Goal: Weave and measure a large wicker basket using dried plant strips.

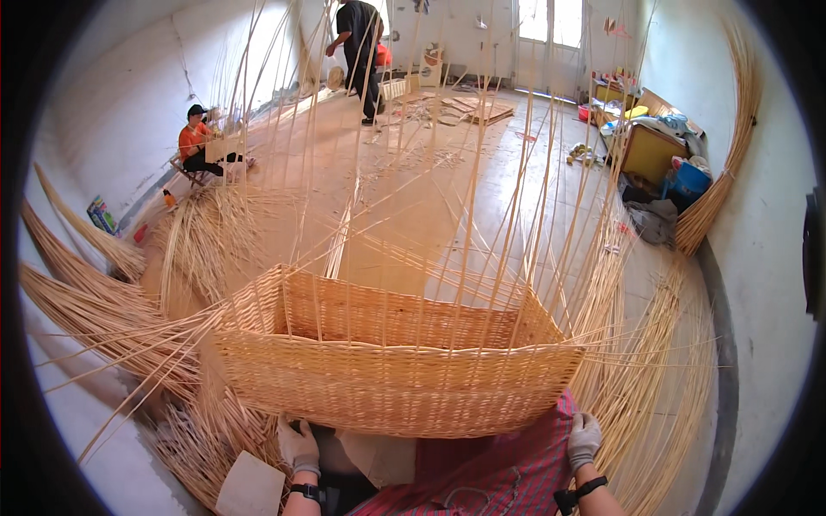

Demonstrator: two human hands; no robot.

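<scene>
A large rectangular woven wicker basket stands in front of me, with long upright stakes rising from its walls. Loose wicker ends stick out at its two sides. My left hand, in a pale glove, is at the basket's lower left edge with its fingers apart and nothing visible in them. A red-and-purple plaid cloth lies across my lap below the basket. At the cloth's right edge, my gloved right hand has its fingers curled on the fabric, below the basket's right corner.
Bundles of wicker rods lie at the left, and more loose rods cover the floor at the right. A tall bundle leans on the right wall near a blue bucket. One person sits far left; another walks behind.
</scene>
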